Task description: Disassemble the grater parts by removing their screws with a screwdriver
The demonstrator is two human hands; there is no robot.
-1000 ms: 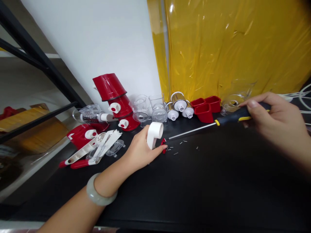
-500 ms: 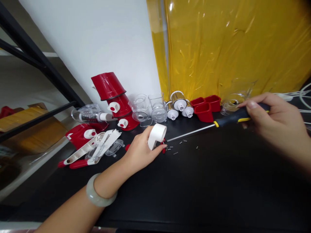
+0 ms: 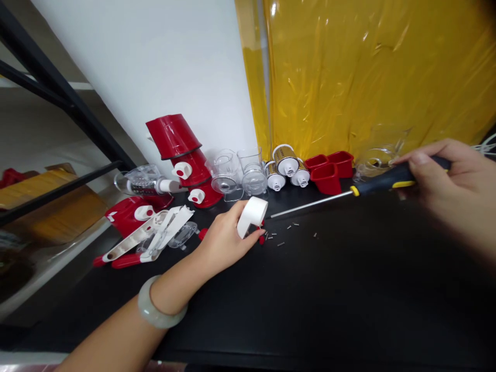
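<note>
- Although the left hand (image 3: 222, 235), mid-frame, has barely moved, clamped around the curved white part (image 3: 256, 211), the right hand (image 3: 461, 181) has edged rightward, wrapped round the handle of a screwdriver (image 3: 382, 182) at frame right.
- Tip now apart from the small red piece (image 3: 261, 239) by the left thumb; half a second ago, close to it. My reading: no turning force reaching it this instant.
- Materials, left: white levers (image 3: 165, 235), hollow, red-ended; stacked red housings (image 3: 174, 137), glossy, tapered.
- Centre: clear plastic cups (image 3: 251, 168); perforated, gold-toned drums (image 3: 285, 160); slim metal bits (image 3: 281, 244), probably screws, on matte black tabletop (image 3: 349, 289).
- Right of centre: smooth red hoppers (image 3: 325, 178); slender metal shaft, dark-and-yellow grip.
</note>
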